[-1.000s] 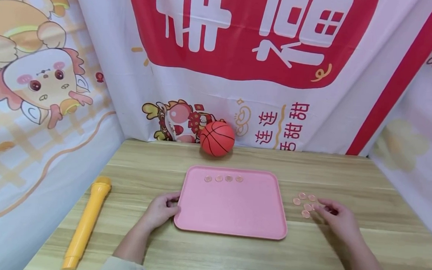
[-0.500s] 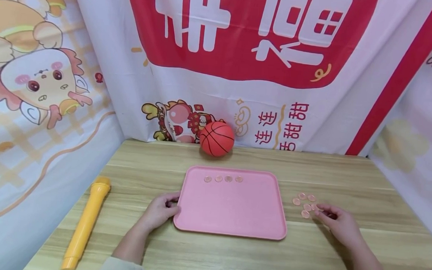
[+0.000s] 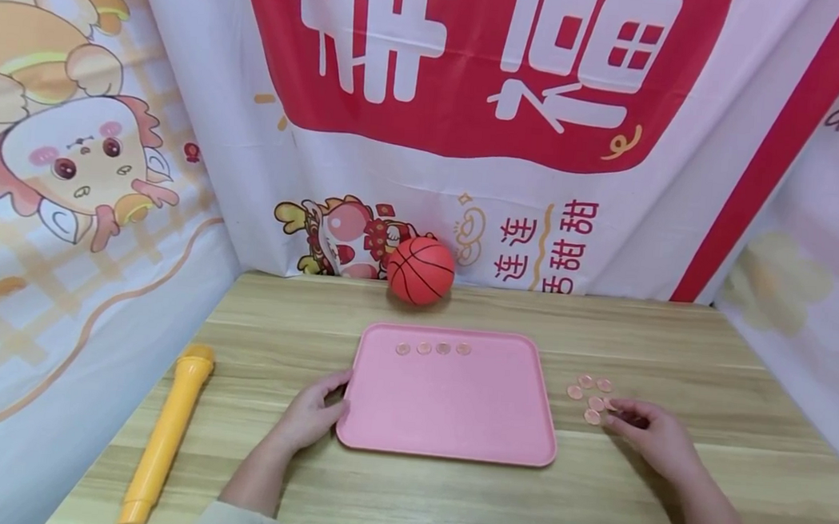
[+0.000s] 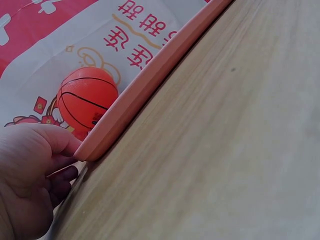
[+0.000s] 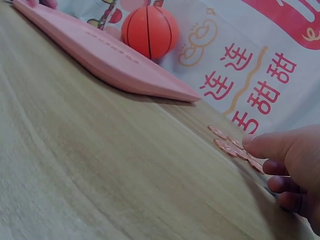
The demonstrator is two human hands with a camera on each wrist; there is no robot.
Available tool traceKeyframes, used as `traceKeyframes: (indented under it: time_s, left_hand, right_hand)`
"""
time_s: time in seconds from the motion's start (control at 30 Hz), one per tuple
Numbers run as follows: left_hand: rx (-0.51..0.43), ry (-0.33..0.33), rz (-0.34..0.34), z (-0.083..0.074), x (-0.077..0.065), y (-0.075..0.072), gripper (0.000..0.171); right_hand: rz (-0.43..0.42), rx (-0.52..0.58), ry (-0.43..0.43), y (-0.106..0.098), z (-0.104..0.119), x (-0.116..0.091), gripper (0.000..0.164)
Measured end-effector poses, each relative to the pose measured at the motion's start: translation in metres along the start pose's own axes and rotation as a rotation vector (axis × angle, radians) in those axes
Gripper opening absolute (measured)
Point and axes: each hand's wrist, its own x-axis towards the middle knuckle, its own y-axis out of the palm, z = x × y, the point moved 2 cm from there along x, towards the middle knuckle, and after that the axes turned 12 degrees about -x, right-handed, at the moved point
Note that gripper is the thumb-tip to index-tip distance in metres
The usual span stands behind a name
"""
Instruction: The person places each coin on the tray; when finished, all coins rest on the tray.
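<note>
In the head view, a pink tray [image 3: 447,400] sits in the middle of the frame on the wooden tabletop [image 3: 462,505]. Four copper-colored coins [image 3: 424,348] lie in a row near the tray's top edge. A little bunch of loose coins [image 3: 592,417] lies off the tray, right of the middle of the frame. The right grip [image 3: 650,432], a bare hand, has its thumb and pointing finger at the right side of that bunch, but I cannot tell if they pinch a coin. The left grip [image 3: 312,412] holds the tray's left edge, which should stop it sliding. In the left wrist view, the left thumb touches the end of the tray, left of the frame's middle; a light hold seems best, so the tray doesn't tip. In the right wrist view, the loose coins lie flat and close together at the right of the frame, with the right thumb tip by them. Flat coins are hard to lift, so it would help to slide one away from its friends, get a fingernail under its edge, then pinch its rim. Pushing down hard could scatter the others or bring up two.
</note>
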Motion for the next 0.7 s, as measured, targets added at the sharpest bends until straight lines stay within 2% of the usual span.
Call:
traceKeyframes:
  time_s: [0.17, 0.43, 0.7]
  left_hand:
    - [0.017, -0.006, -0.002, 0.0, 0.0, -0.001, 0.051]
    - [0.067, -0.005, -0.03, 0.002, 0.0, -0.002, 0.049]
    - [0.063, -0.024, -0.023, 0.005, 0.002, -0.004, 0.049]
  right_hand:
    - [0.009, -0.032, -0.027, 0.004, 0.004, 0.003, 0.049]
    - [-0.024, -0.11, -0.011, 0.001, -0.004, 0.009, 0.055]
    - [0.031, -0.122, -0.028, -0.002, -0.009, 0.02, 0.06]
